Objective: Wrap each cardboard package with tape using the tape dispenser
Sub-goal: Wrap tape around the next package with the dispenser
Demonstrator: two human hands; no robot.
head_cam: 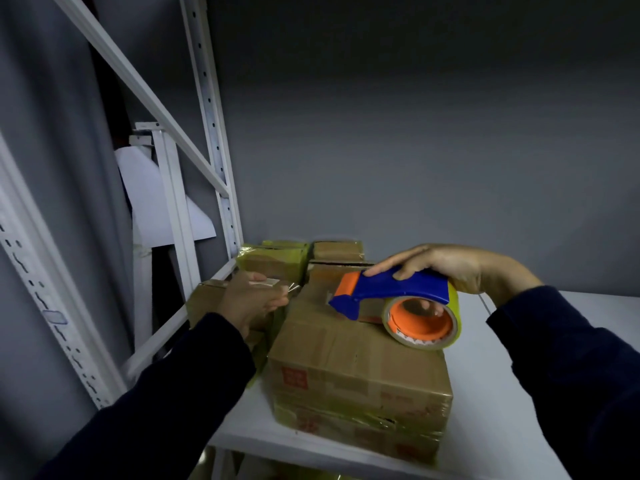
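Note:
A large cardboard package (356,368) sits on the white shelf (491,427), with bands of shiny tape round its lower part. On its top rests a blue and orange tape dispenser (391,294) with a yellowish tape roll (424,322). My right hand (436,268) grips the dispenser's blue handle from above. My left hand (251,301) is at the package's upper left edge and pinches the loose end of clear tape (289,288) pulled out to the left of the dispenser's mouth.
Smaller cardboard packages (277,261), some wrapped in tape, lie behind and left of the big one. A white metal rack upright (214,133) and diagonal brace stand at the left. Grey wall is behind. Bare shelf surface lies to the right.

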